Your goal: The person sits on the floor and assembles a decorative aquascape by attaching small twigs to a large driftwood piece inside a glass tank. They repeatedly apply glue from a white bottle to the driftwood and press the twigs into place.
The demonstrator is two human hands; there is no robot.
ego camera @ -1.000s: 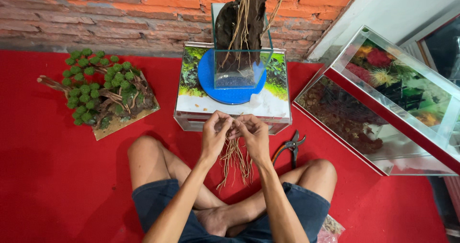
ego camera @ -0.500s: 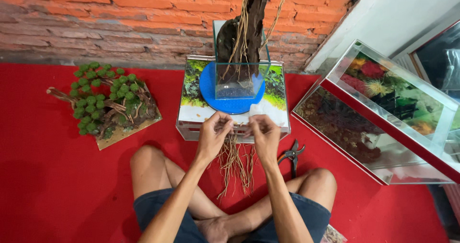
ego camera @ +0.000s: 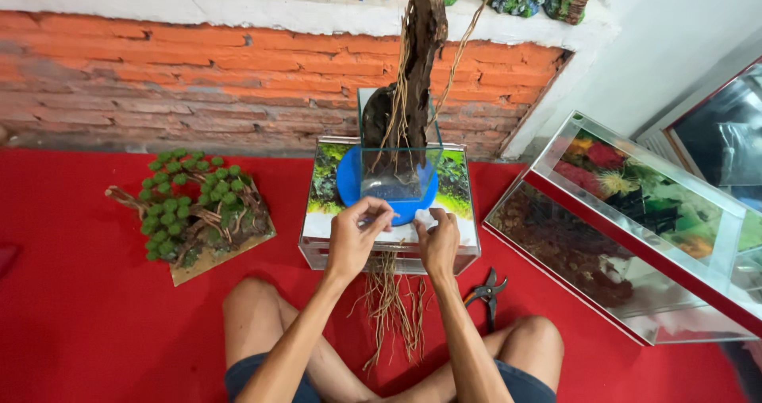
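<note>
1. I look down on a red mat (ego camera: 71,323) that fills the lower frame; a brick wall (ego camera: 159,85) runs across the top under a white ledge (ego camera: 238,10) holding small ornaments.
2. At centre stands a glass box (ego camera: 317,240) with a blue disc (ego camera: 347,185) on its top, a small clear tank (ego camera: 397,173) on the disc and tall driftwood (ego camera: 417,61) rising out of it.
3. My left hand (ego camera: 355,236) pinches a thin root strand (ego camera: 382,215) between thumb and fingers at the box's front edge.
4. My right hand (ego camera: 437,240) rests on the box top just beside it; I cannot tell whether its fingers grip anything.
5. A bundle of roots (ego camera: 393,312) hangs below the hands, between my knees.
6. Against half a second ago, both hands sit higher, over the box top instead of in front of it, and the view has tilted up to show the ledge.
7. Left of centre lies a mossy tree model (ego camera: 194,212) on a board.
8. Pliers (ego camera: 486,293) lie by my right knee.
9. A long aquarium (ego camera: 627,228) slants down the right side.
</note>
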